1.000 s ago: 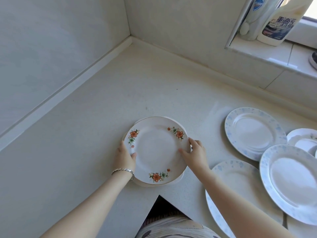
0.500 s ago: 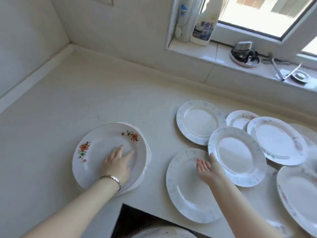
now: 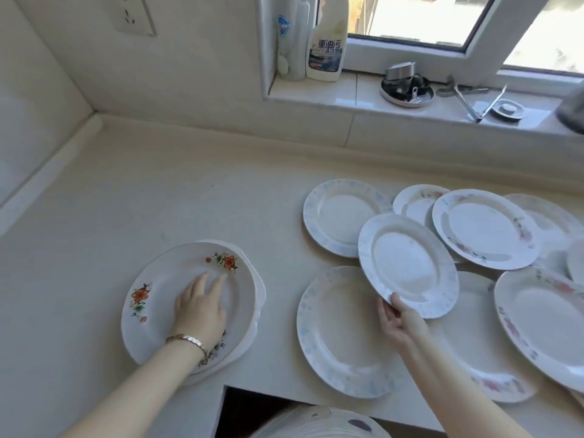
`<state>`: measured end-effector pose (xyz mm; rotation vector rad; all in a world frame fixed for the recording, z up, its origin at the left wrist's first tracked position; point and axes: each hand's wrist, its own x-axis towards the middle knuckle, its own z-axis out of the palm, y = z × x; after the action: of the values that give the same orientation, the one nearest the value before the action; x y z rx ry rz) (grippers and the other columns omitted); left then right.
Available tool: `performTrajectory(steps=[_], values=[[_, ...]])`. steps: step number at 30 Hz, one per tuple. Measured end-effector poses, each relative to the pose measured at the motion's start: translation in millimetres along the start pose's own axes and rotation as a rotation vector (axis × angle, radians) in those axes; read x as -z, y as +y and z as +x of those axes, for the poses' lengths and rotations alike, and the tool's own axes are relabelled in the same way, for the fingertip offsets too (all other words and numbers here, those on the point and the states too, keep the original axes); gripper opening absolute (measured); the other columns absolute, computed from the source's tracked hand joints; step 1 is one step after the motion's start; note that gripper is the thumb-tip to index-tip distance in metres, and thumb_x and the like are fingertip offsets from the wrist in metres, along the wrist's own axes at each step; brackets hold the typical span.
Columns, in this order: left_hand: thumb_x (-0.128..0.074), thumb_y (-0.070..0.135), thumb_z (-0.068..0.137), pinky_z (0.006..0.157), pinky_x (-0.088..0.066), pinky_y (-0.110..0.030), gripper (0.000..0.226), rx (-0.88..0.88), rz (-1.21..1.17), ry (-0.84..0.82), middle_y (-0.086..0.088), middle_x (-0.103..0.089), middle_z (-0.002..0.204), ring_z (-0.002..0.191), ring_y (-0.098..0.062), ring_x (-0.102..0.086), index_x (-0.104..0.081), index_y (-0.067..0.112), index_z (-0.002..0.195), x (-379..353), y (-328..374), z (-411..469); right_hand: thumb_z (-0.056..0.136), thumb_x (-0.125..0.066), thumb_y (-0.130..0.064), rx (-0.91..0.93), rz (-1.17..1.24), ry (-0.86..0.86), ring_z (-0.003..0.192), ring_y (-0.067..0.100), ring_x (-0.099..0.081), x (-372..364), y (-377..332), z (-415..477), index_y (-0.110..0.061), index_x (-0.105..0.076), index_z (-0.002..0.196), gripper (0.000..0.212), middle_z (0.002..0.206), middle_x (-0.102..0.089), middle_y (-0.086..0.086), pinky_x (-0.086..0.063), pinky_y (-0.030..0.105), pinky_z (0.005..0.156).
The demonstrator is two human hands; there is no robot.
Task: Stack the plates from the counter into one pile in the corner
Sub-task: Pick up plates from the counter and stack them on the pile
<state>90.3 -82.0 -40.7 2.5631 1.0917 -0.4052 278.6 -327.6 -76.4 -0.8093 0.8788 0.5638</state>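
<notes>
A small pile of plates sits on the counter at the left; its top plate (image 3: 158, 298) has orange flowers. My left hand (image 3: 199, 308) lies flat on that top plate with straight fingers. My right hand (image 3: 396, 320) pinches the near rim of a blue-rimmed plate (image 3: 407, 263), thumb on top, and the plate is tilted up off the others. Below it lies a large blue-rimmed plate (image 3: 335, 336). Several more plates spread to the right, among them a blue-rimmed plate (image 3: 341, 216) and a pink-flowered plate (image 3: 483, 229).
The counter corner (image 3: 98, 121) lies at the far left, with bare counter (image 3: 177, 191) between it and the pile. On the window sill stand a cleaner bottle (image 3: 325, 42), a round metal tin (image 3: 406, 90) and tongs (image 3: 474, 102). A cut-out in the counter edge (image 3: 252, 409) is near me.
The view swung right from the pile. My right hand left the flowered plate, reached to the spread plates and took the blue-rimmed plate by its rim, lifting it. My left hand now rests flat on the pile.
</notes>
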Motion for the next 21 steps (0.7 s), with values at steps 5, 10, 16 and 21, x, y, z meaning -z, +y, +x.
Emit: performTrajectory(steps=[5,10,16,21], values=[[-0.044,0.032,0.094,0.114,-0.023,-0.042,0.06,-0.025,-0.301,0.211,-0.007,-0.03,0.151,0.138,-0.024,-0.033,-0.022,0.012,0.146,21.3,24.9,5.1,0.091,-0.048,0.003,0.026,-0.425,-0.225,0.071,0.017,-0.069,1.1,4.7,-19.1,-0.008,-0.054,0.115,0.027,0.093,-0.066,0.003,-0.049,0.013,0.038],[-0.045,0.041,0.093,0.09,-0.049,-0.037,0.067,0.124,-0.896,0.139,0.001,-0.058,0.122,0.105,-0.023,-0.059,-0.018,0.013,0.147,44.8,29.8,13.8,0.087,-0.052,0.003,-0.092,-0.824,-0.549,0.073,0.014,-0.073,-28.6,20.9,-37.3,-0.005,-0.062,0.102,0.02,0.083,-0.077,0.003,-0.058,0.022,0.061],[-0.056,0.043,0.085,0.055,-0.036,-0.032,0.042,0.277,-0.655,0.224,-0.012,-0.055,0.064,0.066,-0.03,-0.054,-0.05,0.005,0.068,44.3,-37.1,3.6,0.068,-0.07,-0.011,-0.133,-1.323,-0.811,0.088,0.029,-0.07,-68.7,50.1,-49.9,-0.002,-0.064,0.108,0.042,0.101,-0.072,0.015,-0.059,0.034,0.076],[-0.05,0.036,0.092,0.065,-0.033,-0.033,0.035,0.446,-0.477,0.235,-0.027,-0.064,0.096,0.092,-0.038,-0.061,-0.043,0.006,0.075,22.2,-79.6,-19.4,0.079,-0.063,0.007,0.076,-1.512,-0.724,0.063,0.02,-0.067,-93.5,101.1,-48.6,-0.001,-0.05,0.12,0.043,0.082,-0.066,0.012,-0.058,0.027,0.056]])
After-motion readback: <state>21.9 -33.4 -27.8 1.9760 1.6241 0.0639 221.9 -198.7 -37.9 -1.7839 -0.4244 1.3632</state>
